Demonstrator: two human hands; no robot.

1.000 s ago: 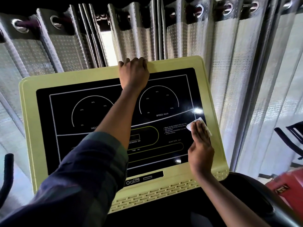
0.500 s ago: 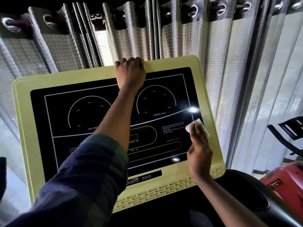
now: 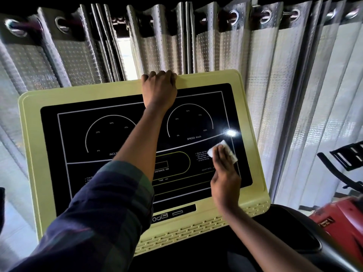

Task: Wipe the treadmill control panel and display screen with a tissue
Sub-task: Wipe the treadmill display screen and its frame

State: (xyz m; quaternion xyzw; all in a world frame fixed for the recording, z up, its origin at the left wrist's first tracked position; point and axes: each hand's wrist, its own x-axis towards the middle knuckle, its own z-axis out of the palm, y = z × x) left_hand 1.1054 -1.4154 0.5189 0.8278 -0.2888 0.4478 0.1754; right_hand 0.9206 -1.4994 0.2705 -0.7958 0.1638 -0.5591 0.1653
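Note:
The treadmill control panel [image 3: 33, 154] has a pale yellow frame around a glossy black display screen [image 3: 74, 138] with white dial markings. My left hand [image 3: 159, 89] reaches across the screen and its fingers curl over the panel's top edge. My right hand [image 3: 225, 179] lies flat on the right part of the screen and presses a folded white tissue [image 3: 228, 152] against the glass with straight fingers. Most of the tissue is hidden under those fingers. A bright glare spot sits just above the tissue.
Silver-grey eyelet curtains [image 3: 275, 85] hang right behind the panel. A red machine [image 3: 341, 218] and black exercise equipment [image 3: 345, 158] stand at the right. A black handlebar or console housing [image 3: 294, 232] lies below the panel's lower right corner.
The right hand and tissue have shifted only slightly on the right part of the screen. The left hand keeps its hold on the top edge. The camera view has drifted a little.

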